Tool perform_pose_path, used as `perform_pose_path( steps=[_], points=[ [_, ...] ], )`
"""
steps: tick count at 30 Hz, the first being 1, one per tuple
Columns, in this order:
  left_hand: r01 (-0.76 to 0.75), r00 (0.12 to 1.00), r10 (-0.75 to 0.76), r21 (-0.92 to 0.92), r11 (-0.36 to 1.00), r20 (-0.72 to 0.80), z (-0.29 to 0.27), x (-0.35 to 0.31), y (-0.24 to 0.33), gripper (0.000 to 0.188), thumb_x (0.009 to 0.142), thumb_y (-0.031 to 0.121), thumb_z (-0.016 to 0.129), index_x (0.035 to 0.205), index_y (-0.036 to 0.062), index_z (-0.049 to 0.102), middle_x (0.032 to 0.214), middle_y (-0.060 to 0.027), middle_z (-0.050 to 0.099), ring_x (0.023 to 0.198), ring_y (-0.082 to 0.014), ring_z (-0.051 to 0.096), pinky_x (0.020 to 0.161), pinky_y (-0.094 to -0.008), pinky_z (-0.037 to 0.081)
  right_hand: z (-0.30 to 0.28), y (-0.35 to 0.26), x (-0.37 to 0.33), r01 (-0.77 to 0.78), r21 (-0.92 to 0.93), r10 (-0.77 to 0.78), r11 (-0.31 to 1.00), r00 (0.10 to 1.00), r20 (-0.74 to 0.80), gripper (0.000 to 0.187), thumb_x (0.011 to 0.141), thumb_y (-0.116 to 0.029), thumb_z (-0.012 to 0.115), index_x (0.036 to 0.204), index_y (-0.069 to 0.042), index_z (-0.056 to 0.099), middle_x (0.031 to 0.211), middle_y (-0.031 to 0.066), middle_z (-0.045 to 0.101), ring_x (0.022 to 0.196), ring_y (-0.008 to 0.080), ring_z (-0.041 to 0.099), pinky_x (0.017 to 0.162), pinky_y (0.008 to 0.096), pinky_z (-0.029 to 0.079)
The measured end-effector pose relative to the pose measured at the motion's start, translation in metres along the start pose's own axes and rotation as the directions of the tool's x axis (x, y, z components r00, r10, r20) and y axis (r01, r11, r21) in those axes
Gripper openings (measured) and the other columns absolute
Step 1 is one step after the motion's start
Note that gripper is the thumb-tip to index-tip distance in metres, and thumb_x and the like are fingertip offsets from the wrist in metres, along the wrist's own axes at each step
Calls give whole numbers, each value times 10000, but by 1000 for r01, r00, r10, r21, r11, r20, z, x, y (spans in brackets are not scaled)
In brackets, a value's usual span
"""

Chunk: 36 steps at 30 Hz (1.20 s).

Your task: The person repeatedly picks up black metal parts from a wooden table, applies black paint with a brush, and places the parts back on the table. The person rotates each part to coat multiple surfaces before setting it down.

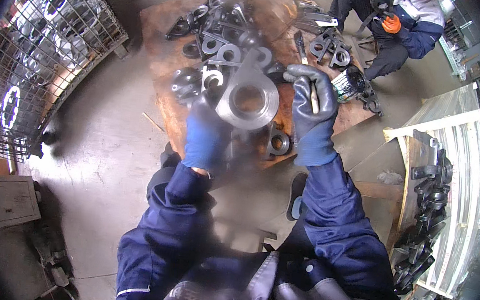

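Observation:
My left hand [205, 131], in a blue glove and blurred by motion, is closed on a grey metal ring bracket [269, 103]. The bracket has a wide round eye and a tapering arm pointing away from me, held up over the table. To its right, my right hand [317, 114], in a blue glove with a dark coated palm, is closed round a thin pale stick [314, 98]; its tip is hard to make out. Below the held part, a small dark ring bracket [278, 142] lies near the table's front edge. Several more dark brackets [212, 43] are heaped beyond my hands.
The worn brown table [158, 28] also bears an open can [349, 84] on the right. A person with an orange glove [391, 24] sits beyond it. A wire cage [103, 22] of metal parts stands left; a white slatted crate [459, 193] and black parts [429, 195] stand right.

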State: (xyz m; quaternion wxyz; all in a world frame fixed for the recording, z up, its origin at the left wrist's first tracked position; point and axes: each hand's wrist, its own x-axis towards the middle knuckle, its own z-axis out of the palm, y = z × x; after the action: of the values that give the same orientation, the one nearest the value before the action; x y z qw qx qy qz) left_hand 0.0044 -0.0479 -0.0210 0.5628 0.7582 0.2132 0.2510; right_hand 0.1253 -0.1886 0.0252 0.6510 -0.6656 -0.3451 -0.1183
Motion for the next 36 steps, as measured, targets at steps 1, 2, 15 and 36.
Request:
perform_pose_path(
  steps=[1,2,15,36],
  points=[
    [95,993,-90,-67,993,75,5,-4,4,305,837,12,710,1136,28,654,1041,-87,712,886,-167,687,783,-302,557,-3,2,3,-63,83,62,995,998,16,144,981,-90,577,1096,-11,615,1057,94,686,953,168,677,870,316,550],
    [155,981,-137,-131,979,138,9,-8,8,315,840,8,707,1149,27,647,1045,-86,709,889,-163,684,781,-296,557,-5,5,5,-128,194,126,973,992,22,176,994,-136,587,1118,-12,600,1092,98,670,974,168,670,900,322,547],
    [-197,822,327,-306,931,466,49,-33,12,551,869,30,673,1346,-55,409,1268,-170,585,1123,-218,630,950,-348,551,-41,13,24,70,-53,-46,996,931,361,216,1016,-162,527,1168,-36,617,845,54,652,689,88,597,595,248,515],
    [-631,771,585,173,756,253,51,-43,45,424,726,6,683,1138,107,669,1284,-237,569,1047,-365,658,846,-398,571,-67,16,8,-450,89,350,889,791,502,418,966,-169,611,1358,-42,550,1104,77,695,954,155,661,810,297,542]
  ],
)
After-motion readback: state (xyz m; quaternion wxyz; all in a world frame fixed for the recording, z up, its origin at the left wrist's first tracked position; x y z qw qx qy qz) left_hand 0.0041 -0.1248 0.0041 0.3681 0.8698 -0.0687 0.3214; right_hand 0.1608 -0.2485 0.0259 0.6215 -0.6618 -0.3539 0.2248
